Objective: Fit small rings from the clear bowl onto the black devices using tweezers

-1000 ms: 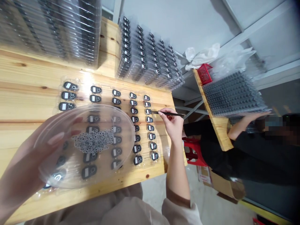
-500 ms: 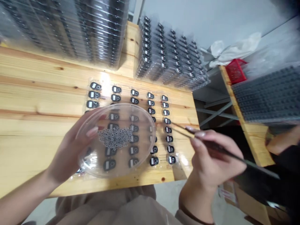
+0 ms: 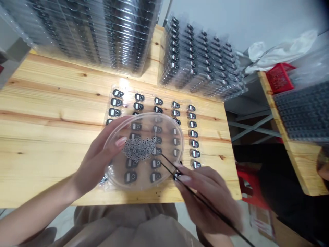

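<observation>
My left hand (image 3: 101, 154) grips a round clear plastic dish (image 3: 146, 183) by its left side, thumb over the rim. A heap of small grey rings (image 3: 140, 149) lies inside it. In my right hand (image 3: 208, 195) are dark tweezers (image 3: 177, 171), their two tips apart and over the dish, just right of the heap. Whether a ring is between the tips I cannot tell. Beneath the dish a clear blister tray (image 3: 150, 92) holds rows of small black oval parts (image 3: 194, 133), each with a white patch and a round mark; some show through the dish.
Tall stacks of clear trays (image 3: 102, 37) stand at the back left of the wooden table (image 3: 46, 137). Another stack of filled trays (image 3: 203, 58) stands at the back right. A second table (image 3: 295, 161) carries a red basket (image 3: 279, 79) and grey trays (image 3: 303, 113). A dark-clothed person (image 3: 282, 181) is at right.
My right hand has swung the tweezers leftward from the tray's right-hand column of parts to over the dish. The whole view has shifted, and my left hand still holds the dish.
</observation>
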